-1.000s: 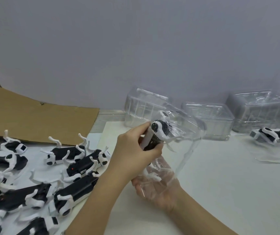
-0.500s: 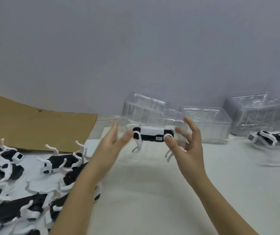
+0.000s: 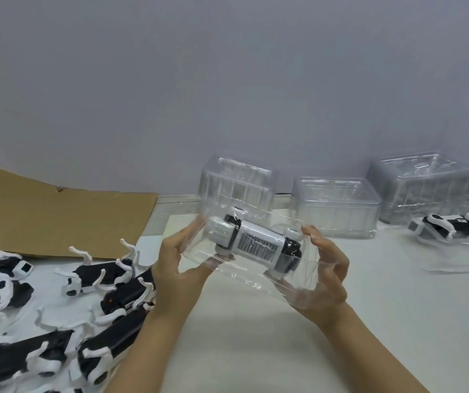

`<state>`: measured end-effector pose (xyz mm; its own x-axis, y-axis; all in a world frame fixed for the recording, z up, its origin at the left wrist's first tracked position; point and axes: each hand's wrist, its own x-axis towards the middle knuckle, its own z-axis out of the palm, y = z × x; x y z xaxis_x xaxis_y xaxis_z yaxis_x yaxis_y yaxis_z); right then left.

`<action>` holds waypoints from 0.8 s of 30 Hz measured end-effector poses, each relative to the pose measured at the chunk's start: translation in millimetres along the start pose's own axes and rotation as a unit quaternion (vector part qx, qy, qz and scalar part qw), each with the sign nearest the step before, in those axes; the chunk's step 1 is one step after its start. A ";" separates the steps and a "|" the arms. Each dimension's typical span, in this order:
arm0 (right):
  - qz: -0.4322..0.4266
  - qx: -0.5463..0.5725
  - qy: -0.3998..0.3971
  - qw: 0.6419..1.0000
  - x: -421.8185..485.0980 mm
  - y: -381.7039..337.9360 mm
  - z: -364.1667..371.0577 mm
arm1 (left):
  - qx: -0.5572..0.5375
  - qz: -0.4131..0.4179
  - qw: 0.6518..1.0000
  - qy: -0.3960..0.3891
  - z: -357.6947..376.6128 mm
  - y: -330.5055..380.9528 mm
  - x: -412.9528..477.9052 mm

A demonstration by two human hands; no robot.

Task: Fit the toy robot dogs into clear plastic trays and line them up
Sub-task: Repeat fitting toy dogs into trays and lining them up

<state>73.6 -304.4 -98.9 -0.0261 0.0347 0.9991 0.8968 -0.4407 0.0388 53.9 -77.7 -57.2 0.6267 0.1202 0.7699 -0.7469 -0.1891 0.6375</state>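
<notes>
A black-and-white toy robot dog (image 3: 256,243) sits inside a clear plastic tray (image 3: 256,275) held above the white table. My left hand (image 3: 175,265) grips the tray's left end, thumb underneath. My right hand (image 3: 325,268) grips its right end, seen partly through the plastic. The dog lies with its white grilled side up. Another dog in a tray (image 3: 446,229) rests on the table at the right. Several loose dogs (image 3: 57,307) lie in a pile at the lower left.
Stacks of empty clear trays (image 3: 239,188) (image 3: 336,209) (image 3: 423,185) stand along the grey wall. A brown cardboard sheet (image 3: 57,219) lies at the back left. White table surface (image 3: 256,350) stretches below my hands.
The dog has turned from side-on to white grilled side up. The tray has come lower and nearer, and both hands have gone from spread fingers to gripping its ends.
</notes>
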 end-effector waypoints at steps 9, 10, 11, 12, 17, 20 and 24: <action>0.556 0.069 -0.155 0.814 59.3 -18.5 -20.6 | 0.207 -0.289 0.931 -0.085 -3.6 34.2 28.5; 0.608 0.067 -0.233 0.756 63.5 -14.4 -27.1 | 0.235 -0.338 0.904 -0.118 -2.2 36.0 30.6; 0.650 0.067 -0.297 0.696 66.8 -11.2 -33.2 | 0.244 -0.375 0.883 -0.139 -1.3 36.7 30.4; 0.680 0.068 -0.342 0.646 68.6 -8.8 -38.4 | 0.241 -0.406 0.868 -0.155 -0.8 35.7 29.5; 0.691 -0.029 -0.440 0.573 71.6 -8.5 -52.3 | 0.211 -0.478 0.816 -0.247 7.8 26.8 16.8; 0.589 -0.237 -0.531 0.561 84.6 -14.3 -55.4 | 0.145 -0.508 0.813 -0.246 14.6 19.8 12.0; 0.418 -0.177 -0.548 0.703 101.7 -55.4 -47.2 | -0.087 -0.586 0.778 -0.211 24.2 11.8 -1.9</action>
<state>0.4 -318.7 1.6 0.9744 0.2142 0.0681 0.2243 -0.9070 -0.3564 49.3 -103.7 -51.8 0.8892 -0.2279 -0.3968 0.3960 -0.0512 0.9168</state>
